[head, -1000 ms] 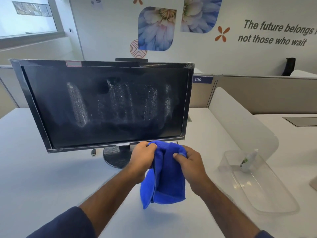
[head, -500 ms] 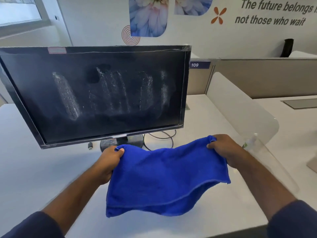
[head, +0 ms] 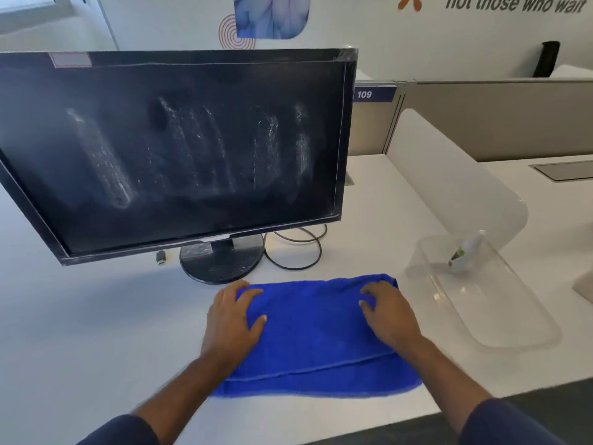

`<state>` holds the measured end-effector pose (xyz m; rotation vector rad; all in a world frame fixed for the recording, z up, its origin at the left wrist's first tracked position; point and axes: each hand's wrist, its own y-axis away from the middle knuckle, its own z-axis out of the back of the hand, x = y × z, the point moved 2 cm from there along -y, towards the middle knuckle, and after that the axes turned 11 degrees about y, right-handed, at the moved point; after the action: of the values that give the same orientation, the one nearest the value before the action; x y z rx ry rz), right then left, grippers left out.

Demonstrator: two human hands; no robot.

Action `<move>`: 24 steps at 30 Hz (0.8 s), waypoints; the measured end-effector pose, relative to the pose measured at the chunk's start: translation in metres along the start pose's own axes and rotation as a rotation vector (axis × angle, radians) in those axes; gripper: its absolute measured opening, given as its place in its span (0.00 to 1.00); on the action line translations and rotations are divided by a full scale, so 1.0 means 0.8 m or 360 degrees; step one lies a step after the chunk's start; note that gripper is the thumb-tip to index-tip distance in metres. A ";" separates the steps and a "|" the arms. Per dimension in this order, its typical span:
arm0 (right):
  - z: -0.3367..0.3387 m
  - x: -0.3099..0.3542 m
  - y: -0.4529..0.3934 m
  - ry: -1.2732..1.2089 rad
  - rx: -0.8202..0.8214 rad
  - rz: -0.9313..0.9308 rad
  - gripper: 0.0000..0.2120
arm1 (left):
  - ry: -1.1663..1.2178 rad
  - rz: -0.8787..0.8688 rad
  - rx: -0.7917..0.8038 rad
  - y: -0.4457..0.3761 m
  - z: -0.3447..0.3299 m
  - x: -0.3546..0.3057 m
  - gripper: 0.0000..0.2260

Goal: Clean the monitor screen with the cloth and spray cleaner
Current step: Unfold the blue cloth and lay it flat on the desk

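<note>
cloth (head: 317, 332) is now lying flat on the white desk (head: 96, 316), in front of the monitor stand (head: 221, 258); half a second ago it was held up in the air, stretched between the two hands, and before that it was bunched. the left hand (head: 232, 319) presses on the left end of the cloth and the right hand (head: 388, 313) on the right end, both open with palms down, well apart from each other, gripping nothing. the cloth looks folded once, with a lower layer showing along the near edge. i judge that the person is folding it into a pad before wiping, so the wiping itself is not yet begun

the monitor screen (head: 179, 149) stands just beyond the cloth, and it still carries pale vertical streaks across the middle, which look like sprayed cleaner or dust; i cannot tell which. the spray cleaner (head: 465, 252) lies in a clear plastic tray (head: 500, 316) on the right, just beside the cloth

a looped cable (head: 293, 248) lies right of the stand, and a small connector (head: 160, 257) lies to the left of it. nothing stands between the cloth and the screen, so the way up to it seems free
</note>
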<state>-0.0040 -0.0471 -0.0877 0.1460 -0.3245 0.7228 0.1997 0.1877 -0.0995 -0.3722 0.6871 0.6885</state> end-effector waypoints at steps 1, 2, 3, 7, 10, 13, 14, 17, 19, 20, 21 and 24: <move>-0.008 0.000 0.009 -0.0024 0.0173 0.0098 0.13 | 0.0002 -0.0125 0.0190 0.005 -0.004 -0.003 0.19; -0.014 -0.003 0.017 0.0010 0.0338 0.0222 0.15 | -0.0016 -0.0195 0.0404 0.011 -0.008 -0.005 0.18; -0.017 -0.007 0.023 0.0081 0.0462 0.0347 0.19 | -0.0065 -0.0246 0.0588 0.016 -0.011 -0.005 0.19; -0.008 -0.026 0.035 0.0117 0.0599 0.0492 0.28 | -0.0261 -0.0368 0.0837 0.022 -0.011 0.002 0.30; 0.000 -0.036 0.041 0.0194 0.0618 0.0548 0.30 | -0.0310 -0.0486 0.0871 0.026 -0.005 0.006 0.31; 0.002 -0.040 0.047 0.0342 0.0587 0.0569 0.29 | -0.0350 -0.0585 0.0852 0.031 0.003 0.011 0.24; 0.001 -0.039 0.049 0.0383 0.0541 0.0552 0.28 | -0.0376 -0.0593 0.0856 0.033 0.005 0.012 0.22; -0.005 -0.030 0.053 0.0536 0.0319 0.0467 0.21 | -0.0388 -0.0538 0.0855 0.036 0.006 0.015 0.15; -0.005 -0.021 0.055 0.0598 0.0171 0.0394 0.16 | -0.0355 -0.0502 0.0824 0.036 0.003 0.016 0.12; -0.002 -0.017 0.056 0.0611 0.0092 0.0364 0.14 | -0.0338 -0.0486 0.0813 0.036 0.002 0.016 0.10; 0.003 -0.014 0.057 0.0603 -0.0007 0.0345 0.12 | -0.0305 -0.0454 0.0806 0.036 0.002 0.016 0.08; 0.019 -0.013 0.067 0.0529 -0.0407 0.0384 0.12 | -0.0140 -0.0252 0.0856 0.032 0.008 0.018 0.04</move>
<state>-0.0508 -0.0173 -0.0758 -0.2587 -0.1140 0.9215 0.1935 0.2159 -0.1068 0.0991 0.7210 0.3462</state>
